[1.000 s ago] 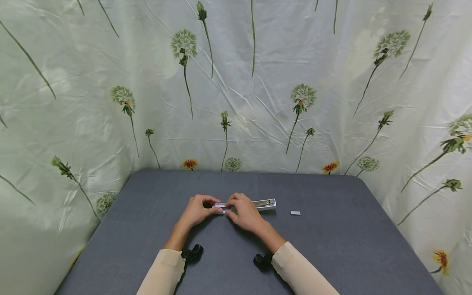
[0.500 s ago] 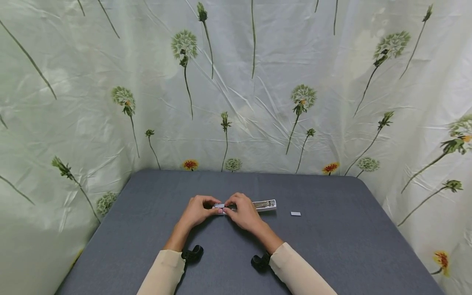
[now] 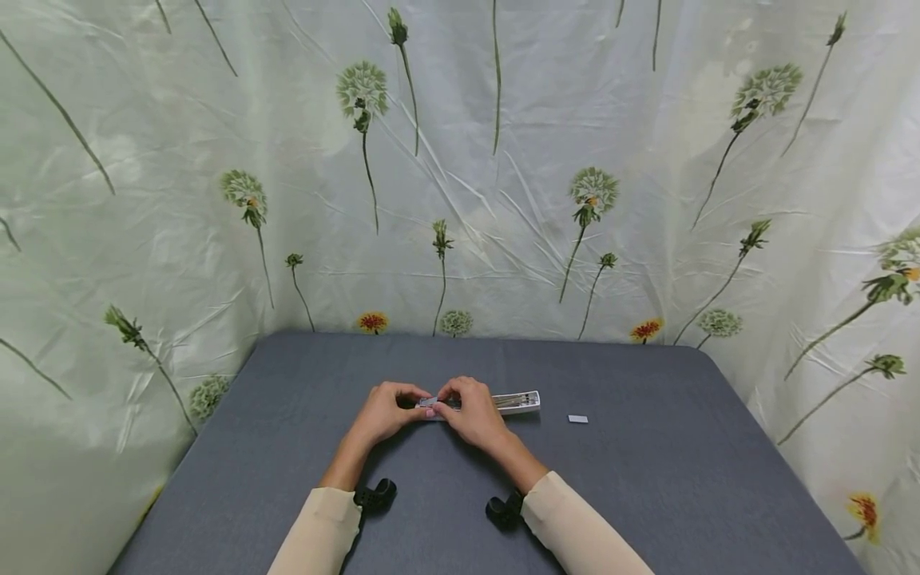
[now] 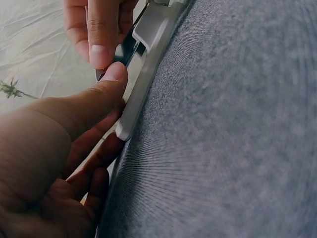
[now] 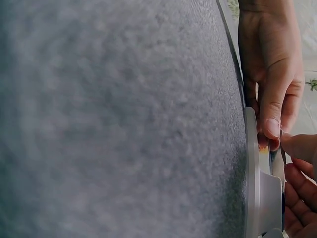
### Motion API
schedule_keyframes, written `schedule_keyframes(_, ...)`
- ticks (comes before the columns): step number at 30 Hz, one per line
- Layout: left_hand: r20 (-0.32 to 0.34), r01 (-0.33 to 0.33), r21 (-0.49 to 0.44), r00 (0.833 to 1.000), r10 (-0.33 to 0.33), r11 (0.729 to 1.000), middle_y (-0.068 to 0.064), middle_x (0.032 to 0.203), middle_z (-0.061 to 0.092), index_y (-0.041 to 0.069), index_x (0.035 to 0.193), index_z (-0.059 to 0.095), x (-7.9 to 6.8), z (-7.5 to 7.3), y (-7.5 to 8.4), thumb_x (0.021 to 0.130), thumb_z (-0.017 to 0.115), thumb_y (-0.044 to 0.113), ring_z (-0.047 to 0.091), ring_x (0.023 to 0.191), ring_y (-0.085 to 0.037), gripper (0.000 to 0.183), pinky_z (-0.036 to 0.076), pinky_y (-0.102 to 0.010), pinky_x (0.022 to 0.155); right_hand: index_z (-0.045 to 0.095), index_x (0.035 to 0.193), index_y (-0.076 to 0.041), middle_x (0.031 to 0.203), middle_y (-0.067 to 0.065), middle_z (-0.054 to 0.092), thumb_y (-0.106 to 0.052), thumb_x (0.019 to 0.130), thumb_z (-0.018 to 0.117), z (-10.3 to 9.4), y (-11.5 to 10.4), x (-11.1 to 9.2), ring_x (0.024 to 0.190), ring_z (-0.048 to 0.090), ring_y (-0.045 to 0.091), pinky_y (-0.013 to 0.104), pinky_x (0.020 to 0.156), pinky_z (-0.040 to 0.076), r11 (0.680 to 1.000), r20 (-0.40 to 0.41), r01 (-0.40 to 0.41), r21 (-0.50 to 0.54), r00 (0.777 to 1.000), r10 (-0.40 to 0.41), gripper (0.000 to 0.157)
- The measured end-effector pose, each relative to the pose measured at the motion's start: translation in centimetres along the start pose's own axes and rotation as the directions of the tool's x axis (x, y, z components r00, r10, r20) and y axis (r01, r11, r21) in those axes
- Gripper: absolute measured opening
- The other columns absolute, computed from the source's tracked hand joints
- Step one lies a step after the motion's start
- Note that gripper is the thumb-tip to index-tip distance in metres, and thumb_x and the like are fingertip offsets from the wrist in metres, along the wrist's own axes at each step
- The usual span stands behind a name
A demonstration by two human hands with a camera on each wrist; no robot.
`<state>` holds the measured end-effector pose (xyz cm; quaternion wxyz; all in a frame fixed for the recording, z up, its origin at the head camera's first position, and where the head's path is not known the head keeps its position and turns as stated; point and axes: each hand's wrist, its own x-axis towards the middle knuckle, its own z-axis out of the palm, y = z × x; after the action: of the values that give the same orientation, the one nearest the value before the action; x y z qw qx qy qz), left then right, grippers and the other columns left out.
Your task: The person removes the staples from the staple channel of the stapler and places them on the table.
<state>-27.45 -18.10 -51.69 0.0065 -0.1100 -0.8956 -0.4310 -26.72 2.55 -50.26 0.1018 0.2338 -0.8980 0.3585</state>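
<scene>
A long white-and-grey stapler (image 3: 523, 402) lies opened out on the table, its metal inner parts showing at the right end. My left hand (image 3: 384, 415) grips its left end; in the left wrist view the thumb (image 4: 113, 74) presses near the metal rail and other fingers lie behind the light base (image 4: 136, 101). My right hand (image 3: 473, 415) pinches a small grey staple strip (image 3: 430, 401) over that same end, thumb and forefinger close to the left fingertips. In the right wrist view the strip's thin edge (image 5: 283, 152) shows between both hands' fingers, mostly covered.
Another small, light strip (image 3: 578, 418) lies flat on the grey cloth-covered table (image 3: 647, 479), right of the stapler. A flower-printed curtain (image 3: 503, 200) hangs behind the table and along both sides. Black wrist mounts (image 3: 376, 497) sit below the hands.
My right fingers have shifted slightly left to the strip at the stapler's left end. That strip, level before, is now tilted. The left hand has stayed nearly in place.
</scene>
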Motion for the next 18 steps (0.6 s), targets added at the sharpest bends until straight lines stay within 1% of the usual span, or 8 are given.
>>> schedule_keyframes(4, 0.007, 0.002, -0.003, 1.0, -0.002, 1.0, 0.012, 0.093, 0.078, 0.031, 0.099, 0.082, -0.07, 0.03, -0.06, 0.082, 0.089, 0.034, 0.068, 0.089, -0.008, 0.018, 0.052, -0.037, 0.083, 0.076, 0.102, -0.014, 0.095, 0.002, 0.072, -0.022, 0.091, 0.08, -0.09, 0.03, 0.06, 0.088, 0.064, 0.017, 0.033, 0.079, 0.052, 1.0, 0.021, 0.017, -0.01, 1.0, -0.016, 0.014)
schedule_keyframes(9, -0.001, 0.001, -0.006, 1.0, -0.001, 1.0, 0.012, 0.092, 0.078, 0.032, 0.098, 0.082, -0.05, 0.05, -0.13, 0.081, 0.089, 0.034, 0.068, 0.089, -0.008, 0.018, 0.053, -0.037, 0.083, 0.079, 0.108, -0.014, 0.1, 0.002, 0.071, -0.022, 0.094, 0.077, -0.35, -0.12, 0.26, 0.091, 0.064, 0.018, 0.034, 0.08, 0.052, 0.998, 0.073, 0.049, -0.033, 0.996, -0.047, 0.016)
schedule_keyframes(13, -0.004, 0.005, -0.007, 1.0, -0.005, 1.0, 0.012, 0.092, 0.078, 0.033, 0.098, 0.082, 0.03, 0.09, -0.24, 0.081, 0.089, 0.035, 0.068, 0.089, -0.008, 0.018, 0.053, -0.037, 0.083, 0.079, 0.108, -0.015, 0.102, 0.001, 0.07, -0.023, 0.096, 0.075, -0.47, -0.13, 0.37, 0.092, 0.063, 0.018, 0.033, 0.08, 0.051, 0.998, 0.1, 0.043, -0.048, 0.994, -0.038, 0.015)
schedule_keyframes(18, -0.001, 0.01, -0.007, 1.0, -0.01, 1.0, 0.012, 0.092, 0.078, 0.032, 0.098, 0.083, 0.12, 0.05, -0.36, 0.081, 0.089, 0.035, 0.067, 0.088, -0.007, 0.019, 0.052, -0.036, 0.081, 0.077, 0.11, -0.015, 0.104, 0.0, 0.069, -0.023, 0.097, 0.073, -0.47, 0.05, 0.25, 0.096, 0.064, 0.016, 0.034, 0.084, 0.052, 0.999, 0.101, 0.021, -0.031, 0.995, -0.018, 0.015)
